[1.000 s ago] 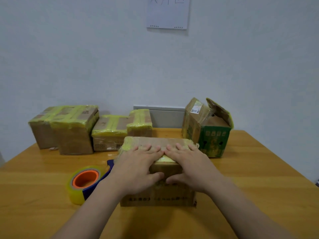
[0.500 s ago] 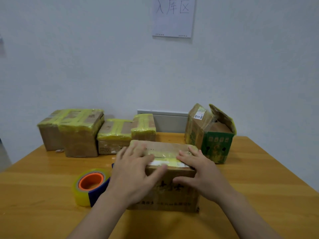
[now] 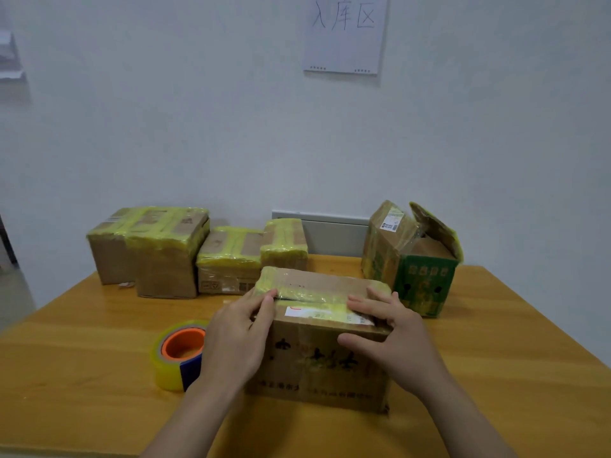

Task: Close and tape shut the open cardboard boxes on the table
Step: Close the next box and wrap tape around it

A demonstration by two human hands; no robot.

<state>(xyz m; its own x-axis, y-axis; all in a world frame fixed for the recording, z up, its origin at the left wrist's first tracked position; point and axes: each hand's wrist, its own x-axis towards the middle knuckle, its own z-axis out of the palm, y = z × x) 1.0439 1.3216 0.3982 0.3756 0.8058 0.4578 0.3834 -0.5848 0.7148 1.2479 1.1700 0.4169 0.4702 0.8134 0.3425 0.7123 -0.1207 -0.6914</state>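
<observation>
Cardboard, brown and printed with dark characters, makes up the box [image 3: 317, 355] in front of us at the middle of the counter [image 3: 82, 342]. Its flaps are down and a band of yellowish tape [image 3: 314, 294] runs along the top seam, so we cannot tell what it holds. Behind it to the right stands a green box [image 3: 426, 285] with its top flaps raised; its inside is dim and we make out only brown cardboard there. Along the wall to the left sits a row of taped boxes [image 3: 165, 252], closed and wrapped in yellow tape. A tape roll [image 3: 178, 353] with an orange core lies on the counter just beside our left wrist. Our left hand [image 3: 234, 338] lies over the left end of the box, fingers fairly straight and pressing on the tape at the top edge. Our right hand [image 3: 393, 335] is at the right end, fingers spread flat on the taped top, thumb laid against the front face. The two hands are apart, neither curled round anything.
</observation>
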